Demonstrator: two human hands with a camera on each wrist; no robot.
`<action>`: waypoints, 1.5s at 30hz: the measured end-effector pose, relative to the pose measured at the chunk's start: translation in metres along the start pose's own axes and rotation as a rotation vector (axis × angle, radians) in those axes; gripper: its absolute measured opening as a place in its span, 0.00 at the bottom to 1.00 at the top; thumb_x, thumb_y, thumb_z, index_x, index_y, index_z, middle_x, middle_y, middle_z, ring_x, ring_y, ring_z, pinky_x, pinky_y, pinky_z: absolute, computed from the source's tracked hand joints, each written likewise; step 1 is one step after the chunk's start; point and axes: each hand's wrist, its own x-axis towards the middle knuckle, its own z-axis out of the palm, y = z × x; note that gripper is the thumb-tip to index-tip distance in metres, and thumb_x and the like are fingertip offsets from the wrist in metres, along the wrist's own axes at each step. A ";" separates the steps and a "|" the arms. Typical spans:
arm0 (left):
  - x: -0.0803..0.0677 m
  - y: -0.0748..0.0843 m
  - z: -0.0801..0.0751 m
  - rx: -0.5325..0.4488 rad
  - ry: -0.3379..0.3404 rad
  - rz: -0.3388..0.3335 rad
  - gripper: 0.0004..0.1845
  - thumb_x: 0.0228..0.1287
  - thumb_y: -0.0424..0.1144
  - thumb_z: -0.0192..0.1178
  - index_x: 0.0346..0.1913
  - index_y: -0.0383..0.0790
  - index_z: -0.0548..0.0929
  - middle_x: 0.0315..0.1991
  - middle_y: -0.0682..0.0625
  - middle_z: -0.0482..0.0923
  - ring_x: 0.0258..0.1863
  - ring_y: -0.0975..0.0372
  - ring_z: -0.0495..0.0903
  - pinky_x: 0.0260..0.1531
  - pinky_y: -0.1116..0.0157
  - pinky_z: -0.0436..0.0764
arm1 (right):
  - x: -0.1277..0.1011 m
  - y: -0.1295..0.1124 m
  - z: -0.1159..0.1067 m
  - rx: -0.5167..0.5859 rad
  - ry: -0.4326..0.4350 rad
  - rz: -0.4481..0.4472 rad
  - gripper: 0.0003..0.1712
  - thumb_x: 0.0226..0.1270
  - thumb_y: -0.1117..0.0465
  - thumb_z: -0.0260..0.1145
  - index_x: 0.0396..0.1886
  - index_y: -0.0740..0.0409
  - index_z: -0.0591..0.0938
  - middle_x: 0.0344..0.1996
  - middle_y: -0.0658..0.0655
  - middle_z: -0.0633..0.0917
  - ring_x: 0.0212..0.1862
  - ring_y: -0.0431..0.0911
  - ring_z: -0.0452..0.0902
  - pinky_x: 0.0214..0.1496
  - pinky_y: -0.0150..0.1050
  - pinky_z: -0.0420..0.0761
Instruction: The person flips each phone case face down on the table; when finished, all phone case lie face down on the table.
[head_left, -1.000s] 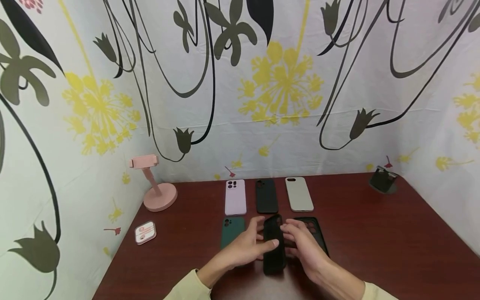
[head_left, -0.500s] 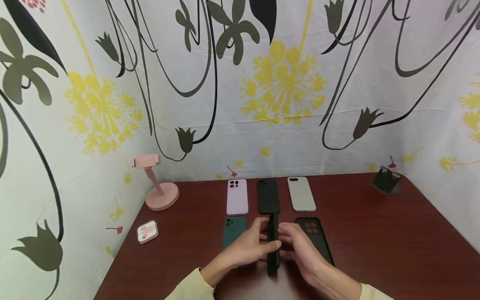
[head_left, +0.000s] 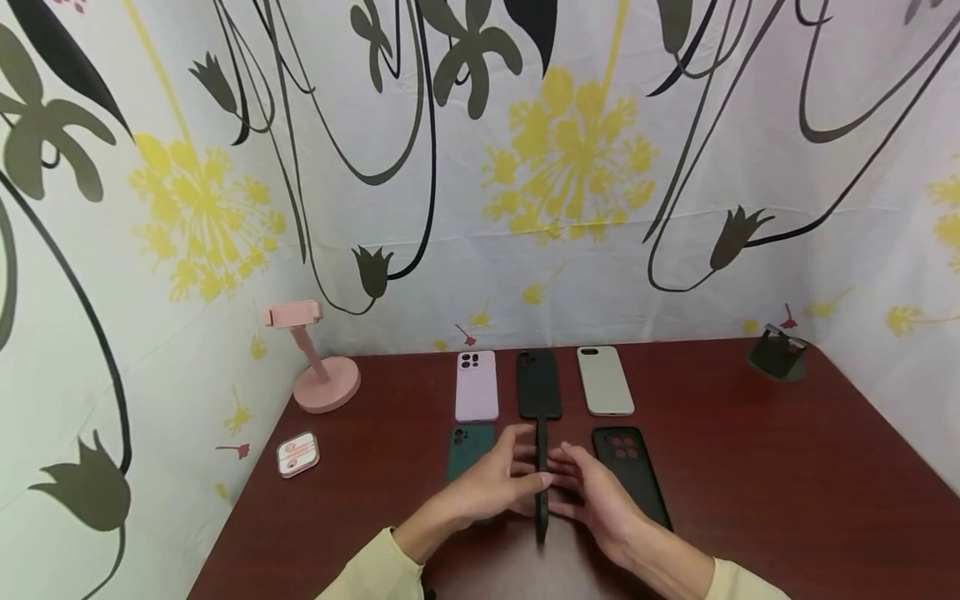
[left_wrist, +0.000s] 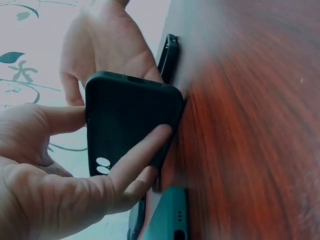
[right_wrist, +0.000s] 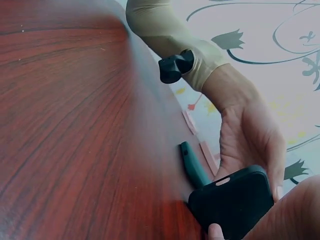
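Checking my feeds from afar, I found the black phone case (head_left: 542, 508) on its long side between two sets of fingers, so turned that the head view caught only a thin strip. The left hand (head_left: 480, 487) pinched it: its thumb met the upper edge while another finger (left_wrist: 142, 150) lay across the near face, a hold I judged meant to keep the narrow shape from tipping. Across from those fingers, the right hand (head_left: 611, 508) had its own spread loosely, a fingertip against the opposite face, more to steady than to clasp, I thought. Light showed through the lens openings beyond the left fingers, so I took the shell to hold no phone. Whether its lower edge touched the worktop (head_left: 787, 483) I could not tell.

Just beyond the left fingers, partly hidden by them, lay a green case (head_left: 470, 450); just right of the right fingers lay another dark case (head_left: 633, 479) with four lens holes. Farther ahead of both hands' fingertips came a row: lilac case (head_left: 476, 387), navy-black case (head_left: 538, 383), cream case (head_left: 606, 383). I read the even spacing as a way to keep each one separate and within reach. Well left of the fingers were a pink stand (head_left: 326, 385) and a small square box (head_left: 297, 454); far right, a dark stand (head_left: 777, 354).
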 end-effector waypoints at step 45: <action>-0.002 -0.013 -0.018 -0.073 0.136 0.012 0.34 0.75 0.30 0.62 0.80 0.43 0.64 0.65 0.38 0.74 0.53 0.55 0.87 0.42 0.55 0.91 | 0.012 0.007 -0.011 -0.094 0.107 -0.126 0.34 0.72 0.73 0.60 0.77 0.62 0.66 0.70 0.70 0.70 0.60 0.53 0.79 0.56 0.44 0.84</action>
